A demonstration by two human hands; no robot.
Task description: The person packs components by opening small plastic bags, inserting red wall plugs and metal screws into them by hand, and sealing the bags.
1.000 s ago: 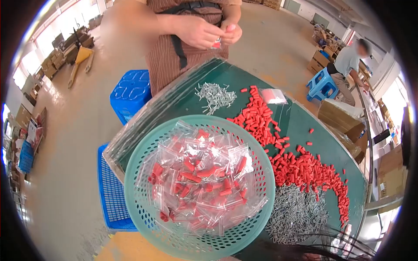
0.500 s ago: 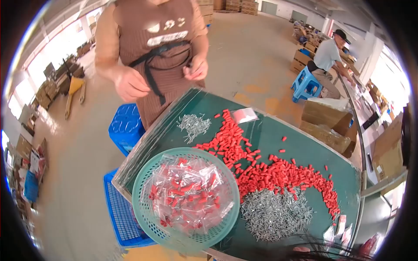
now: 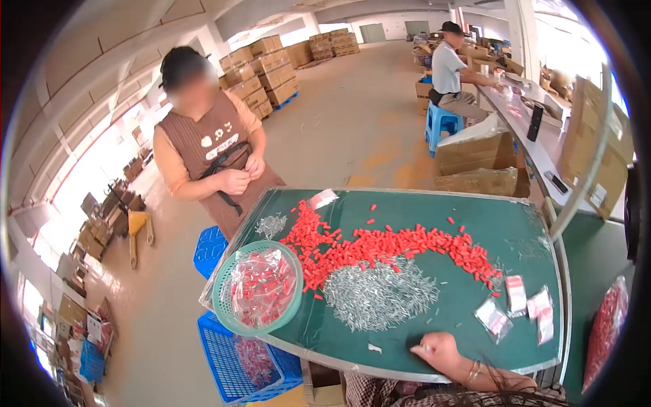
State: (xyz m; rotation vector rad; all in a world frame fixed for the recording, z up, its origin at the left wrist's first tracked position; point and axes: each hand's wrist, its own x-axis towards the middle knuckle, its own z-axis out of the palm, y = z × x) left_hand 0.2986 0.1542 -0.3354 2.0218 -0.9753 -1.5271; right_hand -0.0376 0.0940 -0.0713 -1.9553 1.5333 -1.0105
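My right hand [image 3: 437, 350] rests low over the green tabletop near its front edge, with the forearm coming in from the right. Its fingers are curled closed, and whatever may be in them is too small to make out. Just beyond it spreads a pile of grey metal screws or nails [image 3: 380, 295], bordered by a long band of red plastic plugs [image 3: 407, 243]. A small white scrap [image 3: 374, 348] lies left of the hand. To its right are several small clear bags with pink-and-white labels [image 3: 493, 319]. My left hand is out of view.
A green basket [image 3: 295, 298] of bagged red pieces sits at the table's left corner, above a blue crate [image 3: 224, 353]. A person in a brown apron [image 3: 224, 146] stands across the table. Another person [image 3: 447, 74] sits at a side bench. Cardboard boxes [image 3: 478, 163] stand behind the table.
My view has lifted and shifted, showing more of the room and table. My right hand has come into view at the front edge. The aproned person's hands have come together.
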